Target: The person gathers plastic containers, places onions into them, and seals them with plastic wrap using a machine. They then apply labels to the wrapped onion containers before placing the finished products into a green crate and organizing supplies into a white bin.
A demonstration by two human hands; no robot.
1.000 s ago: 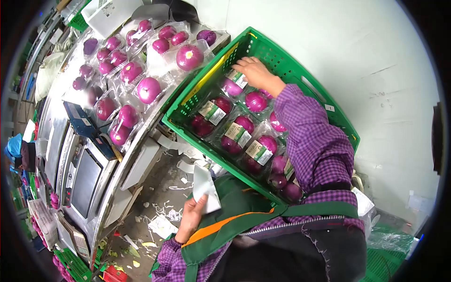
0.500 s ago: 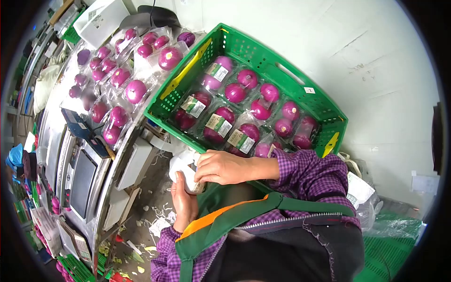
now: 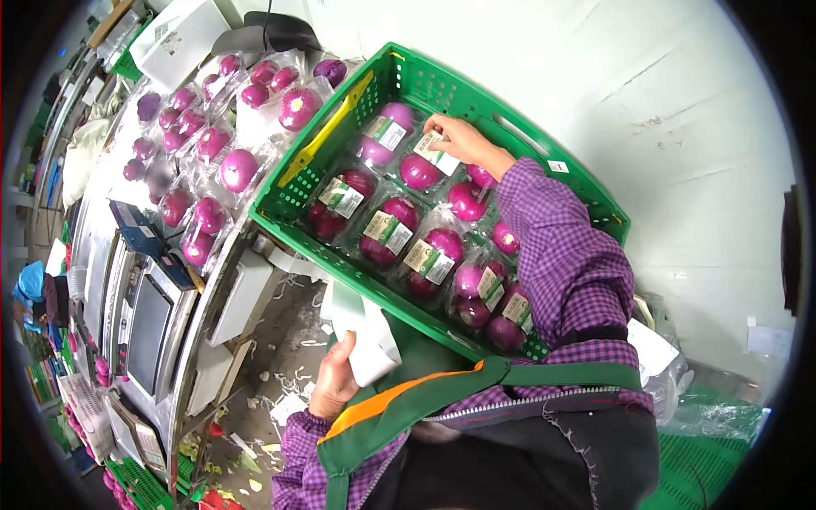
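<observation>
My left hand (image 3: 337, 381) is closed around a white roll of labels (image 3: 371, 347), held below the near edge of the green crate (image 3: 399, 308). Inside the crate, several clear-wrapped packs of red onions lie side by side. My right hand (image 3: 463, 140) reaches into its far part, fingers curled at the upper end of a label (image 3: 436, 154). That label lies across a pack of red onions (image 3: 418, 173), and my fingertips touch it. Other packs, such as the onion pack (image 3: 388, 231) in the middle, carry similar green and white labels. My right forearm hides some packs.
Several wrapped onions (image 3: 239, 170) lie on the metal table (image 3: 115, 183) at left, near a scale (image 3: 151, 327). A white box (image 3: 177, 42) stands at the back. Paper scraps litter the floor (image 3: 268, 357). Another green crate (image 3: 697, 463) is at lower right.
My right hand has moved from the label roll up into the crate, where a label now lies on a pack. My left hand still holds the roll, turned somewhat and lower.
</observation>
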